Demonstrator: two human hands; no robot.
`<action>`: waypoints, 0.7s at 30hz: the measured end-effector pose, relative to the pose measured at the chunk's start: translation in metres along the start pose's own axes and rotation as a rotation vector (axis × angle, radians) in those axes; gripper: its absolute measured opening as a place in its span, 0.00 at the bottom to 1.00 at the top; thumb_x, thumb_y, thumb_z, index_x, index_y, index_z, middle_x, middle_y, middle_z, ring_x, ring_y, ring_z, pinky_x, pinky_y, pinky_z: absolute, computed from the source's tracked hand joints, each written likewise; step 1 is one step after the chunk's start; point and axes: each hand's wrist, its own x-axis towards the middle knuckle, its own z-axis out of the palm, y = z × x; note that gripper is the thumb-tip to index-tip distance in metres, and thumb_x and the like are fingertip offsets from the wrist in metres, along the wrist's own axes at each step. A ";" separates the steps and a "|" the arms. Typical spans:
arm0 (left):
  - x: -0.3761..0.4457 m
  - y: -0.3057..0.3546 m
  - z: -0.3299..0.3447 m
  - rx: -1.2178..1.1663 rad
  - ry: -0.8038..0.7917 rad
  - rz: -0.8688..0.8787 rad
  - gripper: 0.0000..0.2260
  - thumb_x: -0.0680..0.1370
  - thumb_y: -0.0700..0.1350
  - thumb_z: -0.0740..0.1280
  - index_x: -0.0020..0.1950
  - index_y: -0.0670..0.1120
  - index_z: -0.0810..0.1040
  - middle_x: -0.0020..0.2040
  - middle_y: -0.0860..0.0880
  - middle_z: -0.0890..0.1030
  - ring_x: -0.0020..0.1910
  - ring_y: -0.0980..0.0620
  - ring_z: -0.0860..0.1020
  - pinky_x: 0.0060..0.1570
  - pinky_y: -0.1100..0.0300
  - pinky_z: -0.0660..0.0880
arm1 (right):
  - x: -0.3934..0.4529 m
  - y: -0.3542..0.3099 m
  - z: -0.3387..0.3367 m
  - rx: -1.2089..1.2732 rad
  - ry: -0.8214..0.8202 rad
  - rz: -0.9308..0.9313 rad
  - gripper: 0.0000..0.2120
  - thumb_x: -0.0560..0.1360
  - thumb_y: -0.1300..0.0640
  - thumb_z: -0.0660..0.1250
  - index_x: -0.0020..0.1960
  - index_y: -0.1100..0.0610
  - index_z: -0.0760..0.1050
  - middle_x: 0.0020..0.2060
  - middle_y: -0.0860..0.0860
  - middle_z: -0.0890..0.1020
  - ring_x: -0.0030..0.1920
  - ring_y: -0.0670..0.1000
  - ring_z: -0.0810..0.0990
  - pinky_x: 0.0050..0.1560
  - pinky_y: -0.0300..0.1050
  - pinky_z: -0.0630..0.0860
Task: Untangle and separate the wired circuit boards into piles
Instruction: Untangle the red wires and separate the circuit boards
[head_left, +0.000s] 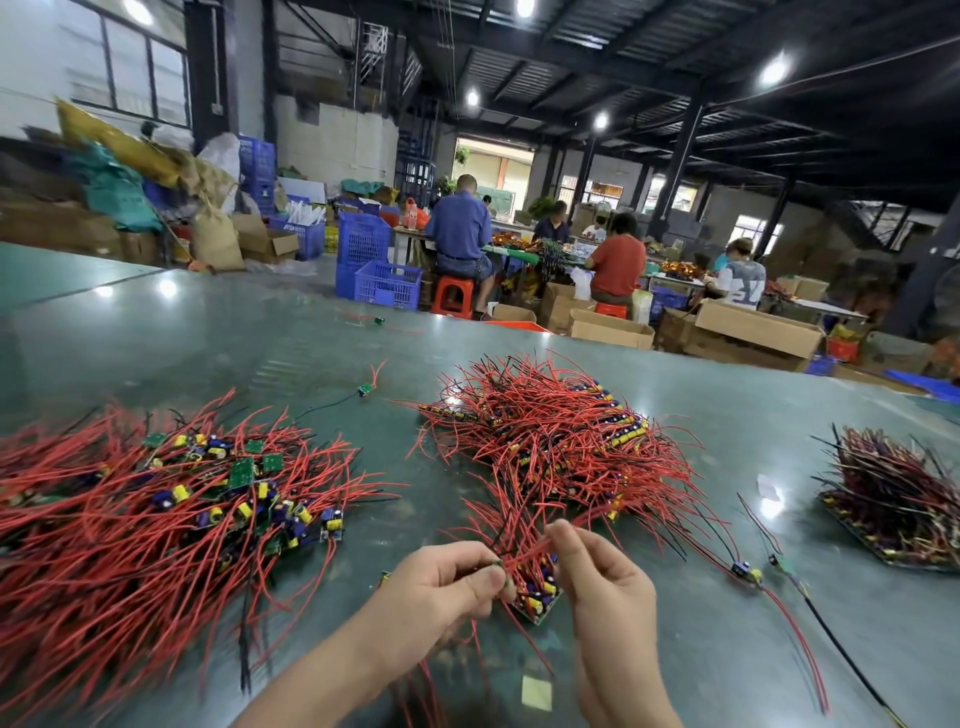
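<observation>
Lying across a glossy grey-green surface (727, 467): wired circuit boards in several lots. Item, left pile (156, 499): loose boards with green undersides, yellow and blue components, and long red wires fanning outward, at the near left. Item, centre pile (550, 441): a dense tangle of red and black wires with boards stacked along its far right edge, at mid-surface. Item, right pile (893, 499): darker, more orderly stack at the far right edge. Item, small bundle (535, 587): a few boards with red wires, at the near centre between both hands, its wires running up into the centre pile. Left hand (441, 582): fingers curled, thumb and forefinger pinching red wire at the bundle's left side. Right hand (602, 582): fingers pressed together, tips pinching red wires at the bundle's top. Item, stray boards: one (365, 389) beyond the left pile, two (748, 571) with trailing red and black leads at the near right. Item, yellow slip (536, 692) on the surface near the forearms. Background: seated workers (460, 228), blue crates (379, 270), cardboard boxes (758, 327).
</observation>
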 end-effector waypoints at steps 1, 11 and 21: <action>0.000 -0.001 0.000 0.019 -0.002 0.001 0.09 0.78 0.48 0.64 0.41 0.47 0.79 0.28 0.55 0.70 0.22 0.59 0.60 0.21 0.71 0.56 | 0.002 0.000 -0.002 -0.011 0.037 0.002 0.05 0.69 0.58 0.71 0.35 0.54 0.84 0.28 0.49 0.82 0.27 0.40 0.73 0.33 0.34 0.71; 0.000 0.006 -0.004 0.040 0.023 -0.012 0.08 0.80 0.38 0.60 0.43 0.40 0.76 0.25 0.56 0.74 0.18 0.62 0.64 0.20 0.74 0.59 | 0.010 -0.009 -0.006 0.270 0.068 0.083 0.09 0.68 0.58 0.68 0.32 0.57 0.83 0.23 0.47 0.75 0.23 0.41 0.66 0.27 0.31 0.66; 0.001 0.004 -0.007 0.111 -0.031 0.002 0.11 0.79 0.39 0.63 0.39 0.45 0.79 0.28 0.53 0.71 0.20 0.63 0.66 0.24 0.75 0.63 | 0.014 -0.003 -0.018 -0.136 0.352 -0.361 0.10 0.68 0.60 0.74 0.32 0.47 0.81 0.31 0.46 0.83 0.32 0.39 0.76 0.37 0.29 0.72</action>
